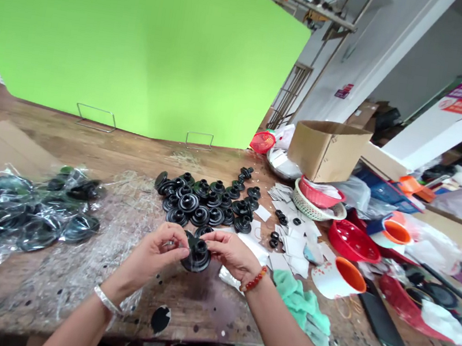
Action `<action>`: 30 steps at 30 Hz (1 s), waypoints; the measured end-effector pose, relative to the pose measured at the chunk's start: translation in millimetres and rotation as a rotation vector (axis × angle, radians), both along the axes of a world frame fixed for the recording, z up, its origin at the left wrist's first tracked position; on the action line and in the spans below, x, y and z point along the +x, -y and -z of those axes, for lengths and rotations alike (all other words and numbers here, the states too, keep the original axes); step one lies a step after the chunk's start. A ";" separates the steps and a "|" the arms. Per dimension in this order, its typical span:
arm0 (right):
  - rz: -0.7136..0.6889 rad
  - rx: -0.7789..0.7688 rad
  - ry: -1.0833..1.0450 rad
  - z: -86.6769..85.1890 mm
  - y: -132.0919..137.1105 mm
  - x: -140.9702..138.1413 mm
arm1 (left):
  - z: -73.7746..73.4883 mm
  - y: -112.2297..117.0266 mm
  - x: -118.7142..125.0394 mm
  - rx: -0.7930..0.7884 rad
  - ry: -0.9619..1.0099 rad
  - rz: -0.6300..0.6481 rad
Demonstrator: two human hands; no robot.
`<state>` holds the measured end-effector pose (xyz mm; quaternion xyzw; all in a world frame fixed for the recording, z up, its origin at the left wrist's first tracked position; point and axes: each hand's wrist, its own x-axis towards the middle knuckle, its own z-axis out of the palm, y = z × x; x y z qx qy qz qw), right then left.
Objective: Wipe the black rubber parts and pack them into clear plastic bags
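A glossy black round stepped piece with a raised knob (197, 256) is held between both hands above the worktable. My left hand (161, 248) pinches its left side with thumb and fingers. From the right, my right hand (231, 250) grips it near the knob with closed fingertips. Just beyond the hands lies a heap of similar black stepped pieces (188, 202), packed close together. Several black pieces in clear plastic wrap (40, 230) lie at the left. Part of the held piece is hidden by the fingers.
Small white cards (296, 246) are scattered right of the heap. A green cloth (301, 310), a white cup with orange inside (339, 278), a dark phone-like slab (383, 317), red basins (354, 242) and a cardboard box (326, 150) stand rightward. A green panel (146, 42) rises behind.
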<state>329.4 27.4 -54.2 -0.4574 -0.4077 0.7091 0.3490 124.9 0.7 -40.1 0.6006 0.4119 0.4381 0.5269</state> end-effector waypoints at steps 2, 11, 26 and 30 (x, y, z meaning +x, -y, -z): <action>-0.001 0.027 0.059 0.4 2.7 -0.9 | 3.2 1.2 4.5 -0.063 0.037 -0.006; 0.043 0.434 0.478 -8.8 16.8 -7.7 | 15.8 7.6 18.1 -0.375 0.275 0.081; 0.149 0.720 0.477 -6.9 41.2 -13.5 | 25.1 4.6 24.1 -0.493 0.620 -0.043; 0.100 0.734 0.496 -6.6 40.1 -14.8 | 23.3 2.7 13.9 -0.379 0.482 0.001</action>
